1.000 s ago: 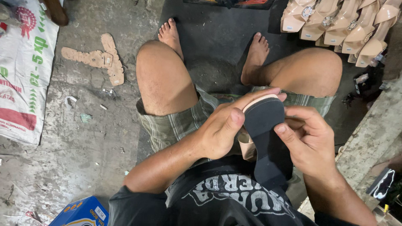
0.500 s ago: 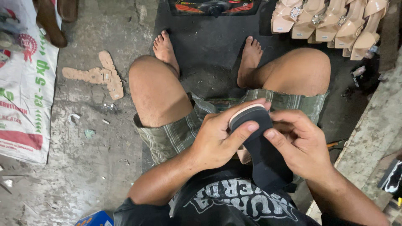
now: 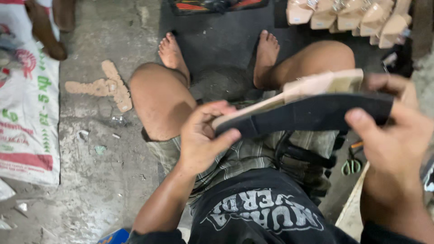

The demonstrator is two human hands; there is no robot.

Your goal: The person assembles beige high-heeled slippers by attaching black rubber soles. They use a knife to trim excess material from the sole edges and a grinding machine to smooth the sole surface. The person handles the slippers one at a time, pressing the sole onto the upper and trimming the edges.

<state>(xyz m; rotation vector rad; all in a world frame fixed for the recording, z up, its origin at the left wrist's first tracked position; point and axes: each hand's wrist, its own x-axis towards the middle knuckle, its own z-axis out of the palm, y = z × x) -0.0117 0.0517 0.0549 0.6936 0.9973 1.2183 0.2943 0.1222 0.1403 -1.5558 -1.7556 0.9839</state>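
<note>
I hold a shoe sole [image 3: 312,113] sideways over my lap, black on the face toward me, tan along its upper edge. My left hand [image 3: 203,138] pinches its left tip between thumb and fingers. At the other end my right hand [image 3: 393,140] grips it, thumb on the black face, fingers behind. My bare knees and feet lie beyond on a dark mat [image 3: 226,40].
A row of tan shoe parts [image 3: 348,16] stands at the top right. Tan cut-out pieces [image 3: 101,86] lie on the concrete floor at left, beside a white printed sack [image 3: 27,113]. Green-handled scissors [image 3: 351,165] lie at right. Another person's feet [image 3: 49,27] are at top left.
The sole has turned from upright to lying sideways across my lap, and both hands have moved apart to its ends. The view has come closer.
</note>
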